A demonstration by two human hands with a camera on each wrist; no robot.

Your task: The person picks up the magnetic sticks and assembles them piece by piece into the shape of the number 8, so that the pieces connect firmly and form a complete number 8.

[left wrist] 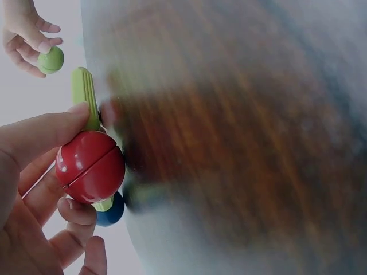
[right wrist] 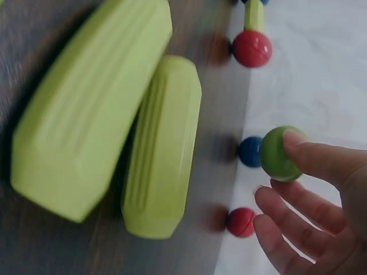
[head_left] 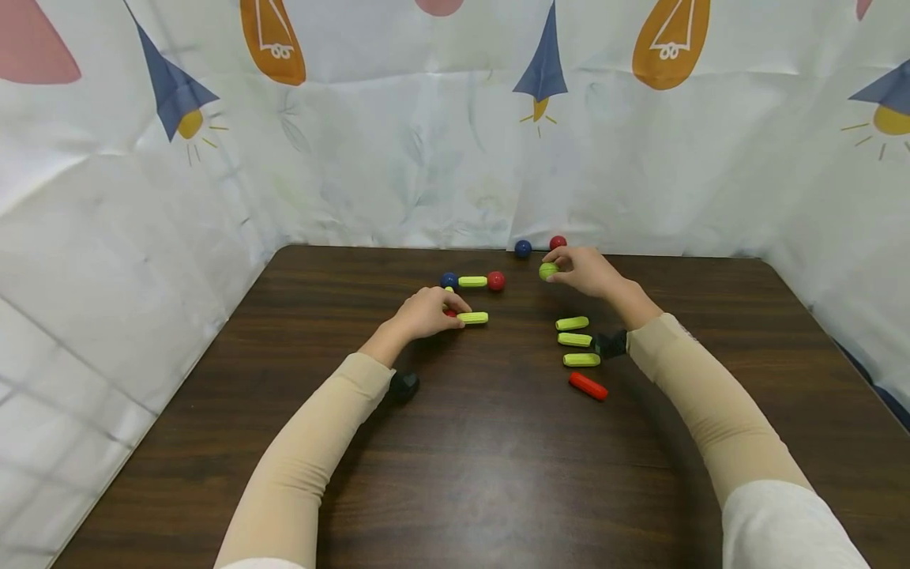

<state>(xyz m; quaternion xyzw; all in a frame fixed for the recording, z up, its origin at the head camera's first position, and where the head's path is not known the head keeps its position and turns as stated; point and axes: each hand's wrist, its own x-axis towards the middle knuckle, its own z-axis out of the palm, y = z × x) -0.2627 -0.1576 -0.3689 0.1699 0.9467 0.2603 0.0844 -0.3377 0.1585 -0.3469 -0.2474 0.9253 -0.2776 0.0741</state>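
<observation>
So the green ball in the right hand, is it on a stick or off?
Off. The green ball has nothing attached in any view; the right hand pinches it alone, and the nearest loose stick lies apart.

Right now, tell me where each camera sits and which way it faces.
Head: worn on the head, facing forward and down at the table and patterned sheet; left hand, right hand and sleeved arms show.
Left wrist: worn there, facing the left hand's fingers, which grip a red ball; the right hand shows at upper left.
Right wrist: worn there, facing yellow-green rods and the right hand's fingers, which pinch a green ball.
Both wrist views share the right hand and green ball.
</observation>
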